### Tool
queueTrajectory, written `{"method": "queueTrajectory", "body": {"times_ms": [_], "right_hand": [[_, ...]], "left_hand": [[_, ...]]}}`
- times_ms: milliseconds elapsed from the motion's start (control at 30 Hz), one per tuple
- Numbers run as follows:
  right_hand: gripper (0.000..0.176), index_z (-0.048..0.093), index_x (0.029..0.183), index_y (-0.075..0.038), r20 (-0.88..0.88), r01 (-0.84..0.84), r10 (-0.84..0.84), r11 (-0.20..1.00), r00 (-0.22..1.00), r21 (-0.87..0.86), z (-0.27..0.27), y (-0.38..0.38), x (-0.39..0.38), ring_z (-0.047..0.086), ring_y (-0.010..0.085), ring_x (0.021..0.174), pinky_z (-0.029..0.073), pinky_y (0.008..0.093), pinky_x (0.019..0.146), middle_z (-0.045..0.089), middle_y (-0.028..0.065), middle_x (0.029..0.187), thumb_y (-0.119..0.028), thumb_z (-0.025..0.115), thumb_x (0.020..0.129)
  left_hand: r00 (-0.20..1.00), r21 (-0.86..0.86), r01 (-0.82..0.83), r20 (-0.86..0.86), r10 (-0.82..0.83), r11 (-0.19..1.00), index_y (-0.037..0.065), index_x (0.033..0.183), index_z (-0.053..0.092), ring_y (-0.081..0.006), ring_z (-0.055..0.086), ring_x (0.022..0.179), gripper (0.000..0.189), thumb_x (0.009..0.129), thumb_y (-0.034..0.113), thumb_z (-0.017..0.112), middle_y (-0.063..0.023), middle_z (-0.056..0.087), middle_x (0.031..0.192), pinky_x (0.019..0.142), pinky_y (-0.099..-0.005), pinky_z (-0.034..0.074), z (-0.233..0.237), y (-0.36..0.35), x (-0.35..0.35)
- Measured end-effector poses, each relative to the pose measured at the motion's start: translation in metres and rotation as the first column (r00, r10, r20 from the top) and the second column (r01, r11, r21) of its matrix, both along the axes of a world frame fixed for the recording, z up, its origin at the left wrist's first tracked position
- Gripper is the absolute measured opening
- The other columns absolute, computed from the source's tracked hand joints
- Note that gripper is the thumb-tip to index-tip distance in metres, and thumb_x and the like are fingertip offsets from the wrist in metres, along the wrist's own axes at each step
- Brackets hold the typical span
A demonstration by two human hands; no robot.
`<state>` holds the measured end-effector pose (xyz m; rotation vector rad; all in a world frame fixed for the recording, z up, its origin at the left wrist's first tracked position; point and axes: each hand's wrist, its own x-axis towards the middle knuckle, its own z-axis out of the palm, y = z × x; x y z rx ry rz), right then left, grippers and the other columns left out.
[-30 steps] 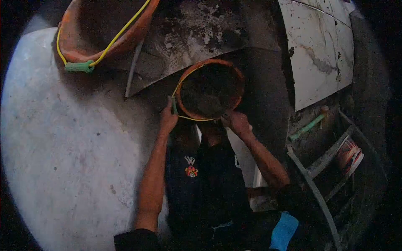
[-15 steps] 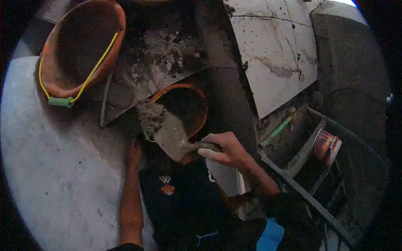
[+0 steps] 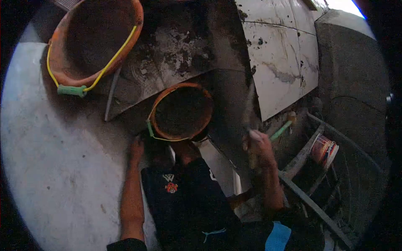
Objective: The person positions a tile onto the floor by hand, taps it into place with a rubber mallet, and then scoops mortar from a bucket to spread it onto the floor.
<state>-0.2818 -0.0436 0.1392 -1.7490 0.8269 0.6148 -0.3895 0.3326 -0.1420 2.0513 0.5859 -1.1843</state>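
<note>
My right hand (image 3: 261, 145) is closed around the handle of a trowel. The trowel blade (image 3: 250, 106) is smeared by motion and appears nearly edge-on above the hand, left of the tiles' lower corner. Any mortar on it cannot be made out. Left of this hand stands an orange bucket (image 3: 210, 109) with a yellow handle and green grip, dark inside. My left hand (image 3: 137, 150) is low against the pale grey surface, left of the bucket. Its fingers are dark and hard to make out.
A larger orange tub (image 3: 63, 73) with a yellow handle stands upper left. A mortar-spotted board (image 3: 144, 79) lies beside it. White marbled tiles (image 3: 280, 62) are upper right. A green-handled tool (image 3: 281, 130), a ladder-like frame (image 3: 312, 203) and a printed paint pot (image 3: 324, 150) are at right.
My right hand has swung right, away from the bucket, with the trowel. The blade, earlier broadside with grey mortar on its end, now shows edge-on. My left hand has barely moved.
</note>
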Motion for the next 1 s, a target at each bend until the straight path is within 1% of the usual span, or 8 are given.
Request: {"method": "queueTrajectory", "body": {"times_ms": [267,400,467,500,567,733,867,1000], "right_hand": [[0.036,0.052,0.08,0.002,0.122,-0.233,0.28,0.925,0.952,-0.3,-0.144,0.009,0.081,0.046,0.013,0.061,0.039,0.0293,0.056,0.048,0.0045,0.063,-0.034,0.05,0.084],[0.038,0.049,0.084,0.002,0.387,-0.02,0.051,0.996,0.92,-0.085,-0.111,0.038,0.108,0.051,0.0184,0.064,0.041,0.0323,0.059,0.05,0.0099,0.067,-0.035,0.051,0.083],[0.039,0.047,0.087,0.002,0.269,-0.259,0.362,0.899,0.892,-0.353,-0.103,0.042,0.105,0.054,0.0288,0.071,0.042,0.0378,0.065,0.053,0.0176,0.075,-0.036,0.052,0.082],[0.039,0.047,0.087,0.002,0.283,-0.248,0.359,0.899,0.889,-0.361,-0.101,0.044,0.105,0.054,0.0288,0.071,0.042,0.0378,0.065,0.053,0.0176,0.075,-0.036,0.052,0.082],[0.037,0.047,0.088,0.002,-0.005,-0.283,0.348,0.755,0.937,-0.591,-0.107,0.052,0.104,0.054,0.0361,0.078,0.041,0.0426,0.069,0.053,0.0242,0.085,-0.034,0.053,0.082],[0.036,0.047,0.089,0.003,0.275,-0.046,0.28,0.772,0.92,-0.633,-0.16,0.062,0.12,0.051,0.0411,0.087,0.041,0.0454,0.07,0.051,0.0295,0.093,-0.033,0.047,0.085],[0.044,0.047,0.1,0.006,0.257,0.027,0.154,0.809,0.954,-0.587,-0.17,0.07,0.163,0.05,0.0409,0.092,0.041,0.0457,0.073,0.05,0.03,0.099,-0.035,0.041,0.087],[0.048,0.045,0.106,0.008,0.375,0.197,-0.015,0.871,0.927,-0.451,-0.185,0.068,0.176,0.052,0.0411,0.088,0.041,0.046,0.072,0.053,0.0292,0.094,-0.036,0.041,0.087]], "left_hand": [[0.97,-0.084,0.085,0.235,-0.064,0.993,0.008,0.124,0.041,-0.0348,0.04,0.114,0.044,0.088,0.033,0.038,-0.0203,0.044,0.12,0.093,-0.0417,0.033,-0.065,0.026,-0.052],[0.924,-0.083,0.213,0.34,-0.173,0.974,0.009,0.127,0.036,-0.0347,0.04,0.113,0.046,0.088,0.032,0.038,-0.019,0.044,0.122,0.094,-0.0408,0.032,-0.078,0.04,-0.063],[0.808,-0.01,0.331,0.52,-0.278,0.944,0.008,0.127,0.036,-0.0351,0.042,0.111,0.045,0.088,0.031,0.039,-0.0193,0.044,0.121,0.093,-0.0409,0.032,-0.072,0.037,-0.068],[0.995,-0.13,-0.033,0.086,0.045,0.991,0.007,0.126,0.038,-0.0353,0.043,0.109,0.045,0.087,0.03,0.039,-0.0194,0.044,0.121,0.093,-0.0413,0.032,-0.04,0.025,-0.047],[0.862,-0.07,-0.403,-0.364,0.353,0.913,0.007,0.124,0.04,-0.0356,0.044,0.107,0.044,0.087,0.03,0.04,-0.0196,0.045,0.121,0.093,-0.0416,0.032,-0.02,0.008,-0.036],[0.981,0.005,0.042,0.191,-0.042,0.999,0.009,0.122,0.042,-0.0335,0.048,0.103,0.041,0.087,0.029,0.04,-0.0173,0.05,0.115,0.09,-0.0415,0.036,0.023,-0.007,-0.039],[0.992,-0.023,0.118,0.049,-0.117,0.993,0.007,0.121,0.043,-0.0304,0.049,0.102,0.04,0.086,0.025,0.042,-0.0165,0.051,0.113,0.088,-0.0386,0.037,-0.008,0.005,-0.056],[0.933,-0.247,-0.357,-0.046,0.357,0.901,0.006,0.123,0.042,-0.0266,0.049,0.102,0.041,0.087,0.025,0.042,-0.0153,0.05,0.115,0.088,-0.0342,0.038,0.043,-0.013,-0.033]]}}
